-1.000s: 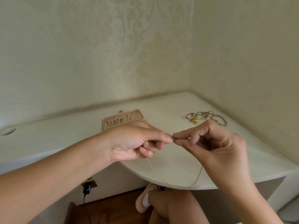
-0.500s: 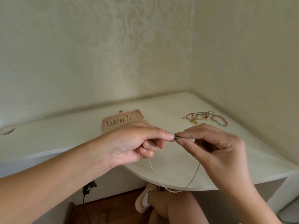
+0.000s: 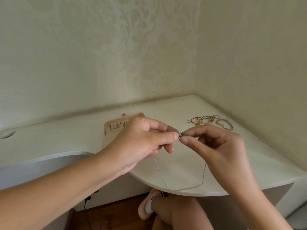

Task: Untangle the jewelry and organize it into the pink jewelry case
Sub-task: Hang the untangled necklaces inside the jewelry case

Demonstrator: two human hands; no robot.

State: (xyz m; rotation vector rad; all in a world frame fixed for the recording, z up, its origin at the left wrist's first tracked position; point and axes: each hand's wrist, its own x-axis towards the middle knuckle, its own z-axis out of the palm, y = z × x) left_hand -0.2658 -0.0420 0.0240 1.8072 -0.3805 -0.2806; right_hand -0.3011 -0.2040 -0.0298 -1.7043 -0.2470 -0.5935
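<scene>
Left hand [image 3: 142, 141] and right hand [image 3: 216, 146] are held up together over the front of the desk, fingertips almost meeting. Left hand pinches one end of a thin silver chain [image 3: 158, 170] between thumb and forefinger, other fingers curled under. Right hand pinches the other end the same way, thumb and forefinger tips pressed together, the rest loosely bent. Small metal clasp [image 3: 180, 134] sits right between the two pinches; too small to tell if it is hooked. Chain hangs from both hands in one slack loop, dropping in front of the curved front edge of the desk [image 3: 66, 143]. Can't tell if the bottom of the loop touches that edge.

Behind the left hand, pink case [image 3: 114, 127] lies open on the desk, partly hidden by the knuckles. A row of small earrings [image 3: 117, 126] is stuck in its visible strip, snap tab at its far edge.

At the far right of the desk, near the wall corner, is a pile of jewelry [image 3: 207, 121]: metal rings, a red cord, gold bits, and a pink bead bracelet [image 3: 224, 125] at its right end. Pile is well apart from the case and the hands.

Round hole [image 3: 7, 134] in the desk at far left. Patterned cream wall [image 3: 99, 55] behind. Under the desk: bare knee [image 3: 179, 211], pink shoe [image 3: 146, 208] with white sock, wood floor [image 3: 108, 214], black plug [image 3: 87, 200] with cord.
</scene>
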